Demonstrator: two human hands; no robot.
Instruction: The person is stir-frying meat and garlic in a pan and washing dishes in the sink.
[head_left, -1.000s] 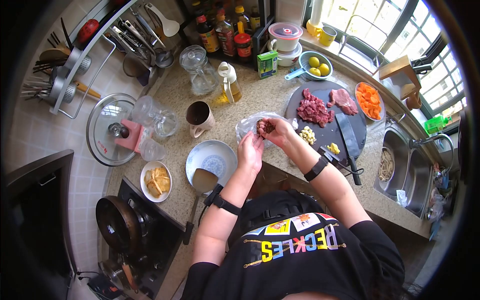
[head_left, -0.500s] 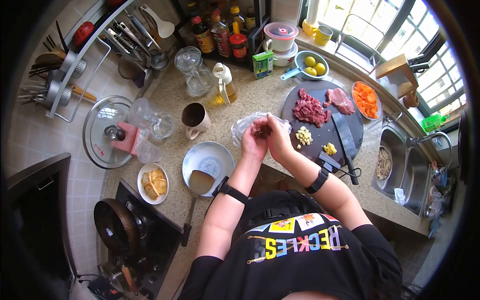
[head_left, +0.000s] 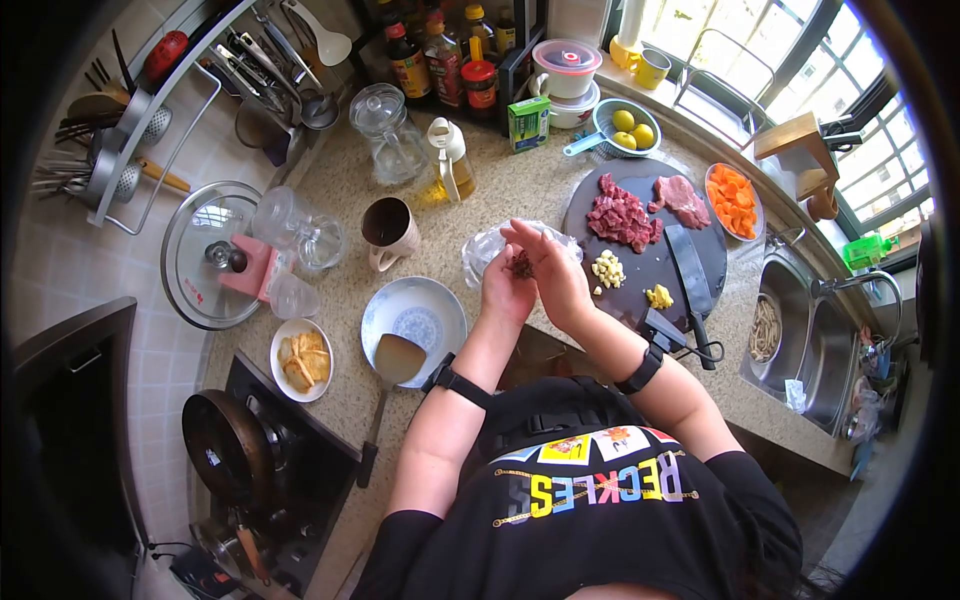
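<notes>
Small dark reddish-brown pieces lie in the cupped palm of my left hand. My right hand is held up beside it, fingers stretched out and nothing visible in them. Behind both hands a clear plastic bag rests on the counter. To the right is a round dark board with cut red meat, a paler meat slice, chopped garlic, minced yellow bits and a cleaver. A blue-white bowl with a spatula across it stands to the left.
A mug, an oil bottle and a glass jar stand behind on the left. A bowl of fried slices is near the stove. Carrots and the sink are at the right.
The fingers of my right hand have straightened and lifted away from my left palm, showing more of the dark pieces. The view has shifted slightly.
</notes>
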